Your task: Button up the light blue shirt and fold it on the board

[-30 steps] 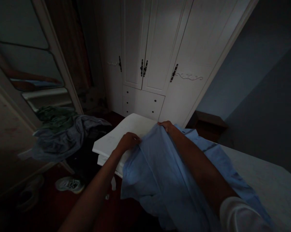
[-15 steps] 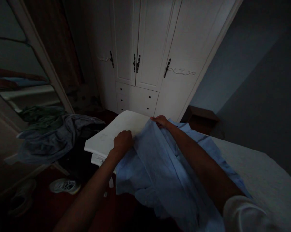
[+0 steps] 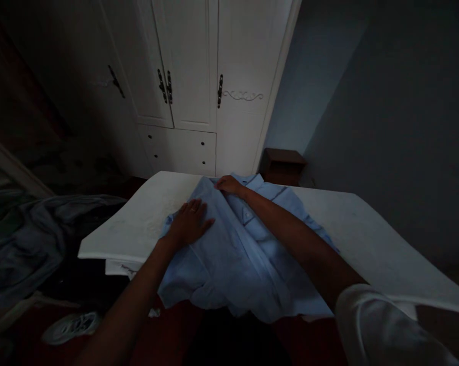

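A light blue shirt (image 3: 248,254) lies spread on a white table (image 3: 367,229), its lower hem hanging over the near edge. My left hand (image 3: 189,221) rests flat on the shirt's left side, fingers stretched out. My right hand (image 3: 229,185) is at the far edge of the shirt near the collar, fingers curled on the fabric there. The room is dim.
A white wardrobe (image 3: 199,76) with dark handles and drawers stands behind the table. A small brown stand (image 3: 283,165) sits by the wall. Grey clothes (image 3: 34,239) are piled at the left, and a light shoe (image 3: 71,325) lies on the dark red floor.
The shirt has been laid down flat on the table. My left hand has let go of the fabric's edge and now lies flat on it. The view has swung to the right.
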A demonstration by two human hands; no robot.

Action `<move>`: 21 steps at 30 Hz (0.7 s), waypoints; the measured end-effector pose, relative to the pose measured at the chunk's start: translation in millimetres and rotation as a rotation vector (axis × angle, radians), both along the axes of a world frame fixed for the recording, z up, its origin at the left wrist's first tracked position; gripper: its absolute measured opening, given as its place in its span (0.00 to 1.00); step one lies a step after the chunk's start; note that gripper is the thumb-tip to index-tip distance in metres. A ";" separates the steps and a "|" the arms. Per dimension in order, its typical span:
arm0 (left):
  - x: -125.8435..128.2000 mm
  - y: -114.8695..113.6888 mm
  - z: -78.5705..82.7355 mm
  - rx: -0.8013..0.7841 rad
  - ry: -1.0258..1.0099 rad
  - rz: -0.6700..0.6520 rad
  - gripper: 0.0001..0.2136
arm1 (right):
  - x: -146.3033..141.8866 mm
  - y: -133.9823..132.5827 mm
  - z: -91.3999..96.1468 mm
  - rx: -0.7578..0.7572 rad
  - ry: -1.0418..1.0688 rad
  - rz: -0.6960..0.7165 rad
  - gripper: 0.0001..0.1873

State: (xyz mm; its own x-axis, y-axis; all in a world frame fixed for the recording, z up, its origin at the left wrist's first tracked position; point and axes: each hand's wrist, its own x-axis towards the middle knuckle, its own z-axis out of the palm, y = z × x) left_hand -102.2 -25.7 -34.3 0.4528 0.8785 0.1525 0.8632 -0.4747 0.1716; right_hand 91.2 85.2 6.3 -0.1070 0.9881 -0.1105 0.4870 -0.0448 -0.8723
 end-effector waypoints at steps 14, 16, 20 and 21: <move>1.1 3.8 -2.1 0.028 0.152 0.007 0.34 | 50.5 -194.8 9.6 0.286 -0.556 0.309 0.33; 1.4 4.5 -2.4 0.027 0.166 0.007 0.34 | 58.3 -210.0 7.8 0.277 -0.531 0.315 0.31; 2.2 5.3 -2.2 0.014 0.186 0.020 0.34 | 79.9 -210.6 5.6 0.213 -0.420 0.259 0.26; 2.2 5.6 -2.3 0.014 0.191 0.024 0.34 | 86.3 -207.4 4.9 0.152 -0.352 0.243 0.26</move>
